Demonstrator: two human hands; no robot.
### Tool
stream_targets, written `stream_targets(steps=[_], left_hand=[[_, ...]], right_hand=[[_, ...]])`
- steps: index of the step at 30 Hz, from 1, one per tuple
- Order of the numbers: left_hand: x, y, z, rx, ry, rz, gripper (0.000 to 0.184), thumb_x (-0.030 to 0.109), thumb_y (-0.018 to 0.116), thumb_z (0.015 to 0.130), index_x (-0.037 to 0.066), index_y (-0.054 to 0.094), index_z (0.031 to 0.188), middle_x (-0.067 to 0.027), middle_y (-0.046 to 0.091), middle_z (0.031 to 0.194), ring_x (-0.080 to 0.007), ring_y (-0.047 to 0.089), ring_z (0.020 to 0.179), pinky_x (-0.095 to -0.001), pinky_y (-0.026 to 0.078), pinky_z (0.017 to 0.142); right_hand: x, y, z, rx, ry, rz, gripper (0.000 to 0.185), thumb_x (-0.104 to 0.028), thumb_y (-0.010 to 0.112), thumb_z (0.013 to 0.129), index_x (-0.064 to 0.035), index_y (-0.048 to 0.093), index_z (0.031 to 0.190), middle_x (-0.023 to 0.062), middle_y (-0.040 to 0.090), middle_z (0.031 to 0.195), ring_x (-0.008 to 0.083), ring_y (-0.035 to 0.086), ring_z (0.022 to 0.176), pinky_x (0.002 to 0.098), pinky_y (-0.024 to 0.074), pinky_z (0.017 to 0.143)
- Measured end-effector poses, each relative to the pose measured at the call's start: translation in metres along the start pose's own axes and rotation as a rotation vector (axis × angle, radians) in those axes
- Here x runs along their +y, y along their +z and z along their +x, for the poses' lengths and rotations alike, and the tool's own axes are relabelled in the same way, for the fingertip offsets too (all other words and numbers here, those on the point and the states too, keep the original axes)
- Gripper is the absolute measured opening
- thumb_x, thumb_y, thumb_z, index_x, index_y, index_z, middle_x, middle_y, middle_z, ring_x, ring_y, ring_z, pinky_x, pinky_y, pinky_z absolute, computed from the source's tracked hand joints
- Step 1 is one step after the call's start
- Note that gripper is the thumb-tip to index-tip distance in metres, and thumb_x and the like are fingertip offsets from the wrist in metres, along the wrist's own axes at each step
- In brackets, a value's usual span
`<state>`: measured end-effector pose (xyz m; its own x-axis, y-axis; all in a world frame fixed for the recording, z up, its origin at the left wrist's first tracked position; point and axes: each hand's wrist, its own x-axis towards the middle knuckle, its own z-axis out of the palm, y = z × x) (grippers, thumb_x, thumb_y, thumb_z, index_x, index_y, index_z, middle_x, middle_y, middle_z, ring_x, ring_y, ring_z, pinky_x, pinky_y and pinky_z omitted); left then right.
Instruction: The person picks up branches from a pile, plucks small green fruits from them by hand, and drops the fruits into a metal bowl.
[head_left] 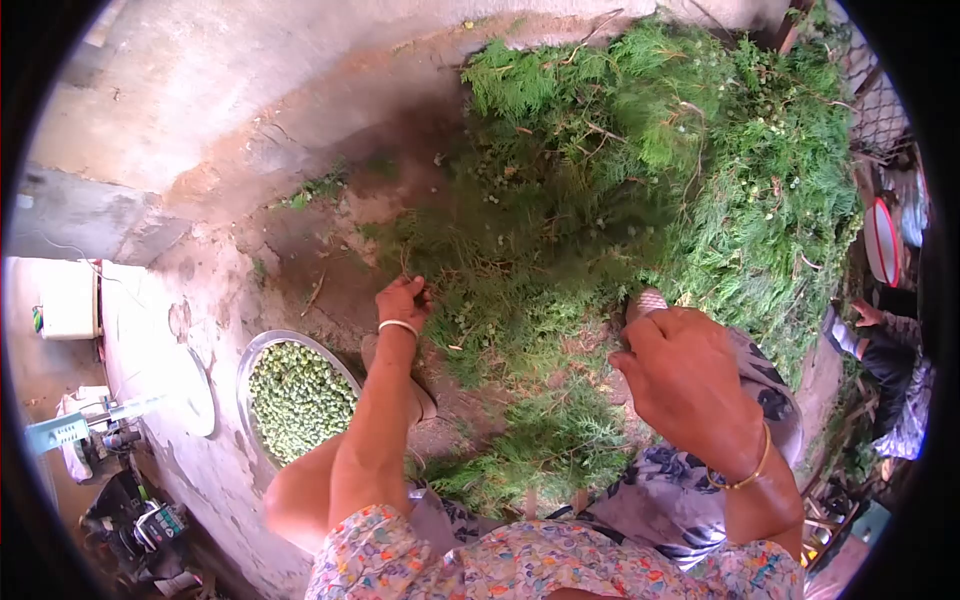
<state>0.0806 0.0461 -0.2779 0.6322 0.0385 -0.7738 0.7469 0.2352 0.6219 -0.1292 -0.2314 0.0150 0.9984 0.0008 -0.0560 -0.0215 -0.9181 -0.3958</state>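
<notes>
My left hand (403, 300) is closed on the thin stem of a conifer sprig (406, 262), just in front of the branch pile. My right hand (685, 375) is held above my right knee with its fingers curled in; whatever they may hold is hidden. Green feathery conifer branches (770, 200) with small pale cones are heaped in front of me and to the right. More cut greenery (550, 440) lies between my feet. Left of my left forearm, a round metal basin (243, 375) holds many small green cones (300, 395).
Another person's hand (867, 313) and dark-clad legs show at the right edge, near a red-rimmed round object (882, 243). At the left are a white container (70, 300), a pale round lid-like disc (200, 395) and dark equipment (135, 525). A wall (200, 90) stands behind.
</notes>
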Motion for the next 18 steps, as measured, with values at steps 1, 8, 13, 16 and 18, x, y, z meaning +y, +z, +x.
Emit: stream_targets(steps=[1, 8, 13, 16, 18], left_hand=[[0.017, 0.001, -0.013, -0.133, 0.072, 0.101, 0.006, 0.003, 0.061, 0.086, 0.004, 0.059, 0.091, -0.0098, 0.060, 0.073, -0.0186, 0.056, 0.059, -0.0348, 0.047, 0.052], [0.093, 0.035, -0.124, -0.466, 0.392, 0.501, 0.011, 0.000, 0.061, 0.083, -0.002, 0.064, 0.094, -0.0084, 0.066, 0.076, -0.0112, 0.059, 0.060, -0.0224, 0.049, 0.053], [0.103, 0.056, -0.229, -0.570, 0.474, 0.403, 0.008, -0.001, 0.063, 0.081, -0.003, 0.064, 0.089, -0.0070, 0.066, 0.076, -0.0128, 0.062, 0.064, -0.0232, 0.050, 0.059], [0.095, 0.055, -0.278, -0.594, 0.680, 0.618, 0.008, -0.001, 0.063, 0.080, -0.002, 0.064, 0.088, -0.0059, 0.066, 0.077, -0.0118, 0.062, 0.067, -0.0247, 0.050, 0.059], [0.081, 0.054, -0.298, -0.554, 0.992, 0.888, 0.007, 0.000, 0.065, 0.077, 0.001, 0.065, 0.084, -0.0070, 0.066, 0.073, -0.0158, 0.063, 0.064, -0.0288, 0.050, 0.058]], right_hand=[[0.000, 0.000, 0.001, 0.007, -0.019, -0.010, 0.016, -0.011, 0.063, 0.078, 0.0005, 0.053, 0.075, 0.0178, 0.057, 0.073, 0.0345, 0.057, 0.073, 0.0443, 0.0431, 0.066], [-0.005, 0.009, 0.022, 0.078, 0.076, 0.218, 0.020, -0.013, 0.063, 0.081, 0.0040, 0.053, 0.080, 0.0225, 0.059, 0.076, 0.0420, 0.059, 0.073, 0.0486, 0.0451, 0.067], [-0.016, 0.011, 0.043, 0.164, 0.222, 0.595, 0.053, -0.033, 0.067, 0.082, 0.0148, 0.051, 0.098, 0.0327, 0.061, 0.090, 0.0457, 0.060, 0.086, 0.0436, 0.0492, 0.073], [-0.007, 0.017, 0.060, -0.006, 0.393, 1.005, 0.071, -0.046, 0.058, 0.088, 0.0114, 0.042, 0.127, 0.0287, 0.058, 0.113, 0.0352, 0.063, 0.096, 0.0418, 0.0512, 0.079], [-0.013, 0.012, 0.065, 0.028, 0.507, 1.226, 0.075, -0.051, 0.054, 0.089, 0.0114, 0.040, 0.129, 0.0293, 0.056, 0.116, 0.0364, 0.062, 0.097, 0.0427, 0.0512, 0.080]])
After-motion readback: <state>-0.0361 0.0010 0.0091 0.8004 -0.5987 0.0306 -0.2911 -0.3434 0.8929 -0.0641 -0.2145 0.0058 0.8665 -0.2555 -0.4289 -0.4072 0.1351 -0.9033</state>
